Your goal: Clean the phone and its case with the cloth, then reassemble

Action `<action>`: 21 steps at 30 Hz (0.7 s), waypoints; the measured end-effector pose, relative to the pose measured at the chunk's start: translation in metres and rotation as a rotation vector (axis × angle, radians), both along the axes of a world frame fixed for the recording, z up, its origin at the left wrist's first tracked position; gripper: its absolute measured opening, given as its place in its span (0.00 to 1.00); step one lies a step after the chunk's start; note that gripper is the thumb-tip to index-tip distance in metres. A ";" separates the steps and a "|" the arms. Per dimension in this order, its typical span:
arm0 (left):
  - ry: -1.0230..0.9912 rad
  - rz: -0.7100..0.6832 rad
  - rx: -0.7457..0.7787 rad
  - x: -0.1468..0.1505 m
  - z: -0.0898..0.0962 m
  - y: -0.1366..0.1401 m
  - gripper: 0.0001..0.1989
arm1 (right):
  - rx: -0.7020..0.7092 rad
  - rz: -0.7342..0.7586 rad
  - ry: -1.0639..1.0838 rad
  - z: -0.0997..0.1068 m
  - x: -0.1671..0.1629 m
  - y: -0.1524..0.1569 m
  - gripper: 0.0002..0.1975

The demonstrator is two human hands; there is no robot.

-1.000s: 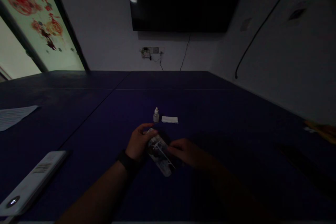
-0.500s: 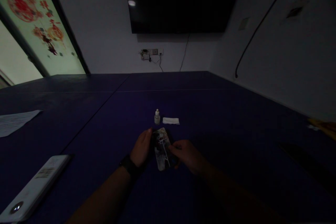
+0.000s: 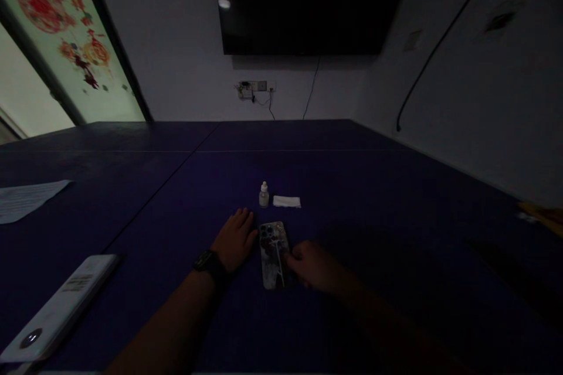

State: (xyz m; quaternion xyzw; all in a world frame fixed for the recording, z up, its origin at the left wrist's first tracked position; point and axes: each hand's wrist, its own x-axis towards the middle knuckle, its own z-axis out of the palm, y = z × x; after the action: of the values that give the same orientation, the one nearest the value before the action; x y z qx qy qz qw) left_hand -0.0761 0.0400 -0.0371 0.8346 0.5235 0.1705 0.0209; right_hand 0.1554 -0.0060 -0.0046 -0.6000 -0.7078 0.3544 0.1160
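A smartphone (image 3: 271, 263) in a dark patterned case rests on the purple tabletop in front of me, its back with the camera lenses facing up. Beside its left edge, my left hand (image 3: 235, 239) lies flat on the table with fingers stretched out, holding nothing; a dark watch is on that wrist. My right hand (image 3: 312, 266) has its fingers closed at the phone's right edge, the thumb over the case. Just beyond the phone stand a small clear dropper bottle (image 3: 264, 196) with a white cap and a folded white cloth or tissue (image 3: 287, 202).
At the left lies a white device (image 3: 65, 304) with a label and a round lens-like spot. Farther back is a sheet of paper (image 3: 33, 199). A yellow item (image 3: 543, 217) sits at the right edge. A large dark screen (image 3: 308, 6) hangs on the wall.
My left hand has come away from the phone's left side and flattened on the table. The phone has turned more upright and lies flat; my right hand stays at its right edge.
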 end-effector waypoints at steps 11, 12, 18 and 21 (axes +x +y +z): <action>0.149 -0.110 -0.021 0.004 -0.015 -0.008 0.35 | 0.245 0.164 -0.263 -0.007 0.008 0.003 0.19; 0.143 -0.108 -0.013 0.004 -0.015 -0.008 0.35 | 0.270 0.150 -0.267 -0.007 0.010 0.006 0.19; 0.153 -0.028 -0.070 0.005 -0.006 -0.002 0.32 | 0.500 0.074 -0.244 -0.012 0.018 0.032 0.15; 0.166 0.029 -0.076 0.004 -0.002 0.005 0.31 | 0.559 0.099 -0.257 -0.022 0.021 0.039 0.22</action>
State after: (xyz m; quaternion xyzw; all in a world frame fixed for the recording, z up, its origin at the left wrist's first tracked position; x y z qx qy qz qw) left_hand -0.0722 0.0452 -0.0388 0.8367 0.5416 0.0813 0.0064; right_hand 0.1767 0.0334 -0.0266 -0.5498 -0.8149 0.0724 0.1685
